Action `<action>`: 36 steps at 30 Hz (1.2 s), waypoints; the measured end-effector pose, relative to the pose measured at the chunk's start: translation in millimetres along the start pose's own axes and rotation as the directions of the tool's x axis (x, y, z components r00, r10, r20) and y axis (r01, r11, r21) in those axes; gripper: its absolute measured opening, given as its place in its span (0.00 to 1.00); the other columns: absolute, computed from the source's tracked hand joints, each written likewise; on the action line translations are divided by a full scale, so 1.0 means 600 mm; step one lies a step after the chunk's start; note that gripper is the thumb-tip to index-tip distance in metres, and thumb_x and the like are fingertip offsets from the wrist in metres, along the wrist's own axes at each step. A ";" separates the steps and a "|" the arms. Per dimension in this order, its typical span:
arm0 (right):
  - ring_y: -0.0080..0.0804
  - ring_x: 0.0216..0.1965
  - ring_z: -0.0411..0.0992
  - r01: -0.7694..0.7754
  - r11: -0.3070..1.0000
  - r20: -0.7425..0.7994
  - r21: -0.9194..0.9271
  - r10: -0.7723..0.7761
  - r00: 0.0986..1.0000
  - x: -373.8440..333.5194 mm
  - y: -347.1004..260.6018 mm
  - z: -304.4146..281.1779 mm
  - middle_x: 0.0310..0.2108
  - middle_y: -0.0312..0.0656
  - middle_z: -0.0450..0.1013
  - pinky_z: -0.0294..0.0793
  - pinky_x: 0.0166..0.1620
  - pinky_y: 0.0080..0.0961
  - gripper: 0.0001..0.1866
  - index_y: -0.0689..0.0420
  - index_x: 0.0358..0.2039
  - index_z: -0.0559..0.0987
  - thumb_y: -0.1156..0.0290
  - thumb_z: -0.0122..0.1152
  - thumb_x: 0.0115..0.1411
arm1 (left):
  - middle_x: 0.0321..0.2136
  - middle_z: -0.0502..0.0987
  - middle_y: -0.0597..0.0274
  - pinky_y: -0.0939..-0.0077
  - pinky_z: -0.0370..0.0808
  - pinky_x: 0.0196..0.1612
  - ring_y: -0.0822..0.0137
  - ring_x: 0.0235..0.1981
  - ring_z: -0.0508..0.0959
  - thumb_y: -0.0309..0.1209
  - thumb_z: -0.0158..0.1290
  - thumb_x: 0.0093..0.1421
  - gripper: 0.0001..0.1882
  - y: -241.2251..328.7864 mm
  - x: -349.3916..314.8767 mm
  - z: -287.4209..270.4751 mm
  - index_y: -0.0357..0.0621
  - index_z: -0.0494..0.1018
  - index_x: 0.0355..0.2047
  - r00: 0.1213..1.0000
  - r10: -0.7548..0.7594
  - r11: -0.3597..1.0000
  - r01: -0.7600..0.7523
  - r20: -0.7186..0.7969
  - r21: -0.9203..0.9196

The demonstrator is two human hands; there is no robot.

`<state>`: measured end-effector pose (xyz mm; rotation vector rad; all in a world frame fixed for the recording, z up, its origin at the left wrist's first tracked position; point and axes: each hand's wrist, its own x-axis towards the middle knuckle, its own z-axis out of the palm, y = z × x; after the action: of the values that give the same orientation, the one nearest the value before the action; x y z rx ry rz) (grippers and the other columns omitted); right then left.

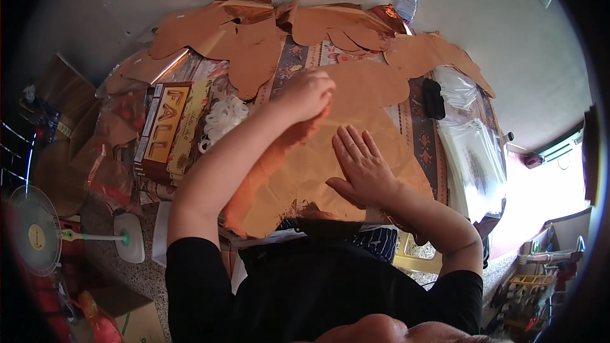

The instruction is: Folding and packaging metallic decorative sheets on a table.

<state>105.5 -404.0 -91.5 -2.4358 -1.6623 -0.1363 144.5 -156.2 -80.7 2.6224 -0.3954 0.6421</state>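
Observation:
A large, flat copper-coloured foil balloon (305, 178) lies spread on the table in front of me, its surface wrinkled and its near edge crumpled. My left hand (308, 94) is closed in a fist at the balloon's upper left side. Whatever its curled fingers hold, if anything, is hidden. Flat on the foil, with the fingers stretched out and the palm down, rests my right hand (365, 168). More flat copper foil balloons (254, 57) are piled along the far side of the table.
Left of the balloon stand printed boxes (166, 124) beside a heap of white ribbon rolls (223, 117). Clear plastic bags (470, 159) and a black object (433, 98) lie to the right. A water bottle (408, 6) stands at the back. A fan (37, 232) is at the lower left.

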 end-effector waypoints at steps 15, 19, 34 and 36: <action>0.50 0.66 0.54 -0.027 0.880 -0.031 0.474 0.048 0.998 0.002 0.028 -0.031 0.63 0.60 0.57 0.51 0.66 0.43 0.37 0.67 0.63 0.58 0.56 0.54 0.61 | 0.40 0.69 0.61 0.60 0.67 0.49 0.57 0.45 0.70 0.37 0.58 0.55 0.10 0.028 0.024 0.086 0.47 0.72 0.33 0.993 0.118 0.985 -0.121 -0.028 -0.123; 0.50 0.50 0.70 -0.314 0.891 -0.141 0.327 0.375 0.916 -0.047 0.087 -0.104 0.47 0.53 0.72 0.69 0.53 0.36 0.28 0.62 0.55 0.70 0.62 0.61 0.57 | 0.42 0.69 0.61 0.60 0.66 0.52 0.56 0.47 0.69 0.37 0.57 0.57 0.13 0.026 0.020 0.082 0.49 0.72 0.40 0.992 0.123 0.990 -0.123 0.004 -0.067; 0.36 0.30 0.75 -0.566 0.714 0.082 0.412 0.589 0.804 -0.128 0.114 -0.115 0.28 0.43 0.73 0.73 0.39 0.30 0.07 0.60 0.34 0.70 0.72 0.56 0.60 | 0.43 0.72 0.59 0.61 0.68 0.52 0.56 0.49 0.71 0.36 0.56 0.57 0.12 0.024 0.020 0.084 0.45 0.74 0.40 0.981 0.188 0.979 -0.191 -0.046 -0.065; 0.25 0.29 0.75 -0.613 0.465 0.293 0.638 0.590 0.752 -0.114 0.115 -0.143 0.25 0.40 0.75 0.73 0.37 0.23 0.08 0.60 0.38 0.69 0.75 0.57 0.60 | 0.46 0.73 0.57 0.61 0.68 0.53 0.55 0.50 0.72 0.35 0.56 0.57 0.13 0.021 0.021 0.090 0.44 0.75 0.41 0.975 0.209 0.973 -0.215 -0.078 -0.081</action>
<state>147.3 -508.8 -27.4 -2.1882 -0.5311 0.5543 171.2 -193.8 -114.1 2.4862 -0.6736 0.7628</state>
